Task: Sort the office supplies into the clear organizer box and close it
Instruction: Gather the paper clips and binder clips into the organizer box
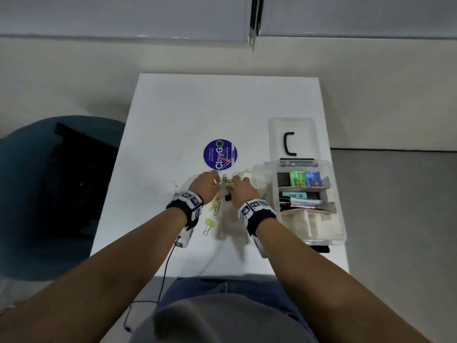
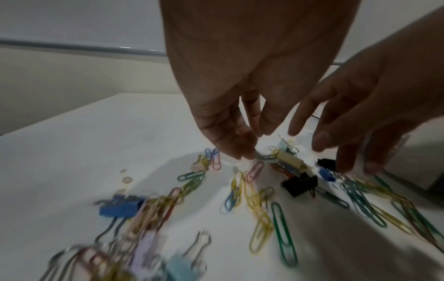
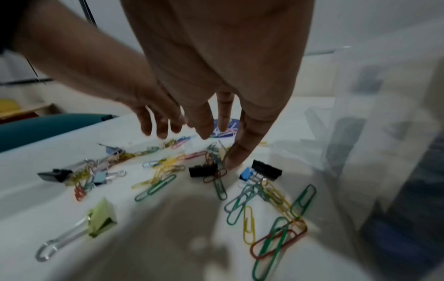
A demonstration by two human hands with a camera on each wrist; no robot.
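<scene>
Coloured paper clips [image 2: 260,214] and binder clips lie scattered on the white table [image 1: 173,115]. My left hand [image 1: 207,184] reaches down into the pile, and its fingertips [image 2: 247,155] pinch a blue-green paper clip [image 2: 264,156]. My right hand [image 1: 243,188] hovers close beside it with its fingers [image 3: 204,131] straight and spread. Its thumb tip touches the table next to a black binder clip [image 3: 203,170]. The clear organizer box [image 1: 342,219] stands open to the right, with markers and small coloured boxes in its far compartments. Its lid [image 1: 304,134] lies behind it.
A pale green binder clip [image 1: 209,222] lies near my left wrist and a blue one [image 2: 121,206] sits to the left of the pile. A round blue sticker [image 1: 220,154] is beyond the hands. A teal chair [image 1: 49,194] stands left of the table.
</scene>
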